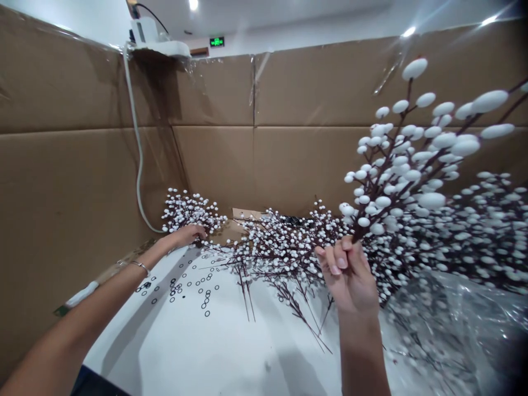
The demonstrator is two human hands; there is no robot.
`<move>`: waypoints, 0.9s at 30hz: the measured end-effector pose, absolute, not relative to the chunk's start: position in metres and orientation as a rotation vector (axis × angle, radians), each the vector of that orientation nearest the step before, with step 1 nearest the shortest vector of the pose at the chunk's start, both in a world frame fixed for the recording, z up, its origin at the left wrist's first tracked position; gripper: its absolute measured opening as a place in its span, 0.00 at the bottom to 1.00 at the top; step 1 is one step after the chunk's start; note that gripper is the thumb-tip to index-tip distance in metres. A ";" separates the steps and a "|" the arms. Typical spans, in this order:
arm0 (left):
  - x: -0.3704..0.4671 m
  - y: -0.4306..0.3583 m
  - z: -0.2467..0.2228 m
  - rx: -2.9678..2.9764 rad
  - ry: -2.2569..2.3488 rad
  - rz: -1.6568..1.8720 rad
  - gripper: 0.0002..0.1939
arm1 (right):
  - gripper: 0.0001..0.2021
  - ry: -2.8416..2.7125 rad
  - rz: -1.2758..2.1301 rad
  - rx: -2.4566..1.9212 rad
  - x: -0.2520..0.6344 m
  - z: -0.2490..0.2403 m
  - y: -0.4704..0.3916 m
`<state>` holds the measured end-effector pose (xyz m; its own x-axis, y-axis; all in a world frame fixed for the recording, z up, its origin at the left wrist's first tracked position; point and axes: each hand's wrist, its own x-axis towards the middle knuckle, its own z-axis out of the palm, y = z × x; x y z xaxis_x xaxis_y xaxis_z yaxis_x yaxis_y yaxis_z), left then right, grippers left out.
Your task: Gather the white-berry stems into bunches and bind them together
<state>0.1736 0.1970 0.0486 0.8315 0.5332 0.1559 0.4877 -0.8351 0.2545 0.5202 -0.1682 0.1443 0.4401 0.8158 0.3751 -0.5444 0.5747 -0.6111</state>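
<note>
My right hand [350, 275] is raised on the right side, fingers closed round the stems of a spray of white berry branches [396, 170]. The spray fans upward, with dark brown stems and oval white berries. At the far left of the table, my left hand [190, 235] curls closed at the lower stems of another white berry spray [187, 209]; its fingertips are partly hidden. A long pile of similar berry branches [284, 239] lies between and behind both hands. Many small black rings [207, 313] are scattered on the white tabletop [198, 357] below my left hand.
Tall cardboard walls [297, 93] enclose the left and back of the table. A white cable [136, 126] hangs down the left corner from a white device [159, 47]. Clear plastic wrapping [457, 324] lies at the right front. Bare stems [305, 316] stick out towards me.
</note>
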 end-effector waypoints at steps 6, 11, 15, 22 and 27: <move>0.164 0.204 0.055 2.995 0.705 0.181 0.21 | 0.12 -0.712 0.862 -0.483 0.520 0.143 -0.168; 0.149 0.217 0.065 3.235 0.691 0.148 0.26 | 0.11 -0.697 0.868 -0.480 0.522 0.142 -0.168; 0.146 0.220 0.067 3.279 0.773 0.095 0.29 | 0.11 -0.680 0.869 -0.467 0.522 0.143 -0.168; 0.152 0.206 0.063 3.229 0.731 -0.110 0.16 | 0.12 -0.684 0.855 -0.481 0.523 0.142 -0.168; 0.149 0.198 0.064 3.167 0.763 -0.009 0.09 | 0.11 -0.693 0.863 -0.480 0.523 0.142 -0.167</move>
<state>0.1494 0.1981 0.0636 0.8908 0.4539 0.0217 0.4533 -0.8841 -0.1140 0.5234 -0.1667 0.1418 0.4578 0.8156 0.3538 -0.5215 0.5687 -0.6361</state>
